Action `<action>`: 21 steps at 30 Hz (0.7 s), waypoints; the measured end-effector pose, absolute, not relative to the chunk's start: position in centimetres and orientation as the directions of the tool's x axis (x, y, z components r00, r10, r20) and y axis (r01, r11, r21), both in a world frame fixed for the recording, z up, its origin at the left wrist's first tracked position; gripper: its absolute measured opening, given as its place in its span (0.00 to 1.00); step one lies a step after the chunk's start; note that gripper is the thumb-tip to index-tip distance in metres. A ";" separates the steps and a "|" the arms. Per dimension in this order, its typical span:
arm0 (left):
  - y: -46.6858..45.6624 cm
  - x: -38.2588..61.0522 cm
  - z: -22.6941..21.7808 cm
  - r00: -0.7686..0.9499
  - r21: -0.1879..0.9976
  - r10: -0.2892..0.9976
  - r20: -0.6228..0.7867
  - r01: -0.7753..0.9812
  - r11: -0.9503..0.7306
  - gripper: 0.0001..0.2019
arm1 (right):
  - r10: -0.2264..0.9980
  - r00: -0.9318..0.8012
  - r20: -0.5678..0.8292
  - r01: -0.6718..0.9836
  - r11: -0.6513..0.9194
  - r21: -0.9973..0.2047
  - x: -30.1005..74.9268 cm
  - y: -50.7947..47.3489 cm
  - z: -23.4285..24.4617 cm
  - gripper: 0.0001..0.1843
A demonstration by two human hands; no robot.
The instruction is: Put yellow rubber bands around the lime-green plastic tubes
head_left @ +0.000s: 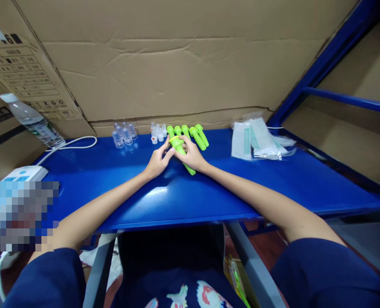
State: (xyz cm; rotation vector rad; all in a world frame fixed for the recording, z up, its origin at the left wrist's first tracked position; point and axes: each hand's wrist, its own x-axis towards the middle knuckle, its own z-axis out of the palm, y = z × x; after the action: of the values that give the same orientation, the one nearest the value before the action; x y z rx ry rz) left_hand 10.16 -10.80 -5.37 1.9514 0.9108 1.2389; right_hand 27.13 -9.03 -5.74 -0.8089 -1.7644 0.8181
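Note:
Between my hands is a bright green flashlight-shaped piece (179, 148) with a yellow rim at its wide end. It tilts, and its narrow end points down toward me at the right. My right hand (192, 156) is closed around its upper part. With fingertips and thumb, my left hand (158, 161) pinches it near the yellow rim. Just behind my hands lies a row of several similar green pieces (196, 137). To their left stand several small white and clear parts (158, 133), one with a red spot. Further left is a group of clear dome-tipped caps (123, 135).
The blue table (138, 194) ends at a cardboard wall (164, 77). Flat clear-wrapped packets (256, 139) lie at the right. A water bottle (37, 122) leans at the left, near a power strip (26, 173) and a white cable (81, 144). A blue metal frame (325, 55) rises at right.

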 end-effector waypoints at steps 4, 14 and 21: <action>-10.9 10.3 -5.4 0.345 0.811 0.811 0.473 0.190 -0.554 0.39 | 0.821 -0.292 0.490 0.140 0.543 -0.828 27.2 -9.0 -5.6 0.33; -10.9 10.2 -5.4 0.347 0.806 0.808 0.477 0.195 -0.559 0.38 | 0.850 -0.249 0.464 0.175 0.511 -0.842 27.2 -9.6 -5.4 0.26; -10.9 10.3 -5.6 0.343 0.788 0.804 0.486 0.225 -0.572 0.35 | 0.854 -0.244 0.459 0.197 0.507 -0.839 27.2 -9.5 -5.5 0.27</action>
State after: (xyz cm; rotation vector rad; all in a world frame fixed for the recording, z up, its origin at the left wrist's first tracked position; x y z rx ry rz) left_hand 10.26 -10.91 -5.60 1.9963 0.8965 1.2174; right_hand 27.24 -9.48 -5.49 -0.8917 -1.7337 0.8088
